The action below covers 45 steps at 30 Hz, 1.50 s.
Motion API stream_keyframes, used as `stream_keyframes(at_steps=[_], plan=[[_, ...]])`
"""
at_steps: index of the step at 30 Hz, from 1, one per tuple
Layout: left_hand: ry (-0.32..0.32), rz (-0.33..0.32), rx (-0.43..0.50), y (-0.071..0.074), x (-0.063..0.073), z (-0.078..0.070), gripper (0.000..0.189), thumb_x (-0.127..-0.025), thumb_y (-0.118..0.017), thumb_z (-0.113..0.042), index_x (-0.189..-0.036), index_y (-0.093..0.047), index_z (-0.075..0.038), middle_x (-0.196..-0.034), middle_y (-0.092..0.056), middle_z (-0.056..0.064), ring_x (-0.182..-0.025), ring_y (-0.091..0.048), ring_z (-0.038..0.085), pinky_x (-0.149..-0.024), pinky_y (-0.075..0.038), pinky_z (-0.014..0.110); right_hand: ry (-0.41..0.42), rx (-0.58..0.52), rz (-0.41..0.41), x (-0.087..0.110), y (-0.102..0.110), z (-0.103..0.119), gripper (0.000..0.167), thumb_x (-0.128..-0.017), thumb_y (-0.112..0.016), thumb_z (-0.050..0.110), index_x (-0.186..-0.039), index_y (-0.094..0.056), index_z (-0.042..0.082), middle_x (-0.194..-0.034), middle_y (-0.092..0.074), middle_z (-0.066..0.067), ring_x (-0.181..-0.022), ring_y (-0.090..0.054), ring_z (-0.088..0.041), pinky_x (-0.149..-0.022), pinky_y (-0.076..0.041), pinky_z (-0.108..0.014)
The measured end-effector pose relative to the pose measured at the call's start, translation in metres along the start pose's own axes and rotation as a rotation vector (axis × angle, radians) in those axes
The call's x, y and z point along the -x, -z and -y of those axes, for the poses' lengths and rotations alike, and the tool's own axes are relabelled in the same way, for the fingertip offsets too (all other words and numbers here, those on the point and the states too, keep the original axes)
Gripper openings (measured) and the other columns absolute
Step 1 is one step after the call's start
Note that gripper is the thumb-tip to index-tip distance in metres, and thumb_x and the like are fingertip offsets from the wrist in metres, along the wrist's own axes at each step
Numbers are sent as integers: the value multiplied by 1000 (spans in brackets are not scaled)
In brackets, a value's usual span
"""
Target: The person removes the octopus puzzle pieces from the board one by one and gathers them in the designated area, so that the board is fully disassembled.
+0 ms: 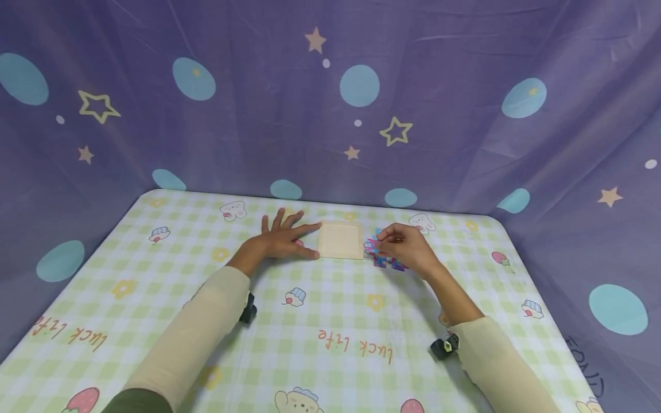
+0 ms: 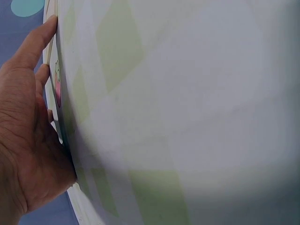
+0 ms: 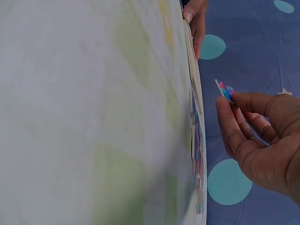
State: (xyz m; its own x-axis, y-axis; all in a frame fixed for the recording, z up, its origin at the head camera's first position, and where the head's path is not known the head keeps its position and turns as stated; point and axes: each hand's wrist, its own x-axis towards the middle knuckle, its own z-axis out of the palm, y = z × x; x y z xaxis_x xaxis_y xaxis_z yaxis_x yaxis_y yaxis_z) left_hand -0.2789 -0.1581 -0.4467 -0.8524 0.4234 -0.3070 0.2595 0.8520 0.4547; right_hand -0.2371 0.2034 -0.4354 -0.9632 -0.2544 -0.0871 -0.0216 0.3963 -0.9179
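A square, pale wooden puzzle frame (image 1: 341, 241) lies flat at the far middle of the table with a bare inside. My left hand (image 1: 283, 240) spreads its fingers, and the thumb and index fingertip touch the frame's left side. Just right of the frame, my right hand (image 1: 410, 248) pinches a small pink and blue jigsaw piece (image 3: 225, 91) between thumb and fingers, raised off the table. Below that hand lie several more colourful jigsaw pieces (image 1: 388, 264), partly hidden by it in the head view; they appear edge-on in the right wrist view.
A green and white checked tablecloth (image 1: 330, 310) with printed cartoons covers the table. Behind the table's far edge hangs a purple curtain (image 1: 268, 115) with stars and dots. Small black cameras sit at the left wrist (image 1: 249, 310) and right wrist (image 1: 444, 347).
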Motion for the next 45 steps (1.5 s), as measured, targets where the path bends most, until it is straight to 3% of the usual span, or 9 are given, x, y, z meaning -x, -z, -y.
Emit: stream_keyframes(at_steps=[6, 14, 21, 32, 39, 45], plan=[[-3, -4, -10, 0, 0, -1, 98, -97, -69, -79, -179, -26, -48, -194, 9, 3, -173, 32, 46, -129, 28, 79, 14, 23, -11, 4, 8, -5, 22, -106, -76, 7, -124, -72, -6, -110, -77, -18, -96, -82, -26, -91, -71, -37], [-6, -4, -6, 0, 0, 1, 98, -97, -69, -81, -179, -26, -49, -193, 9, 3, -173, 32, 46, -128, 30, 79, -12, 33, -19, 12, 19, -10, 24, -106, -77, 8, -124, -72, -6, -109, -77, -17, -99, -84, -30, -89, -71, -36], [11, -3, -25, -6, -12, 13, 102, -89, -65, -94, -176, -24, -59, -193, 11, -5, -173, 34, 41, -129, 29, 77, -33, 24, -18, 19, 31, -11, 26, -106, -76, 8, -127, -71, -7, -108, -78, -15, -94, -81, -22, -92, -70, -35], [11, -8, -22, -10, -20, 20, 106, -85, -66, -98, -175, -25, -59, -193, 9, -4, -173, 34, 41, -129, 29, 78, -50, 68, -14, 30, 48, -21, 30, -104, -80, 14, -125, -71, -7, -109, -81, -17, -88, -77, -16, -81, -69, -33], [-16, -9, 9, -7, -14, 16, 106, -86, -67, -95, -176, -28, -55, -194, 7, 1, -172, 33, 46, -126, 30, 82, -94, 116, -3, 36, 62, -25, 30, -106, -80, 19, -125, -73, -3, -115, -82, -15, -96, -80, -18, -83, -68, -34], [-8, -7, -4, -4, -8, 9, 103, -89, -66, -93, -177, -27, -55, -194, 8, 1, -173, 33, 44, -128, 29, 80, -144, 144, 12, 40, 74, -27, 31, -105, -81, 21, -124, -74, -2, -110, -83, -8, -97, -77, -18, -84, -68, -34]])
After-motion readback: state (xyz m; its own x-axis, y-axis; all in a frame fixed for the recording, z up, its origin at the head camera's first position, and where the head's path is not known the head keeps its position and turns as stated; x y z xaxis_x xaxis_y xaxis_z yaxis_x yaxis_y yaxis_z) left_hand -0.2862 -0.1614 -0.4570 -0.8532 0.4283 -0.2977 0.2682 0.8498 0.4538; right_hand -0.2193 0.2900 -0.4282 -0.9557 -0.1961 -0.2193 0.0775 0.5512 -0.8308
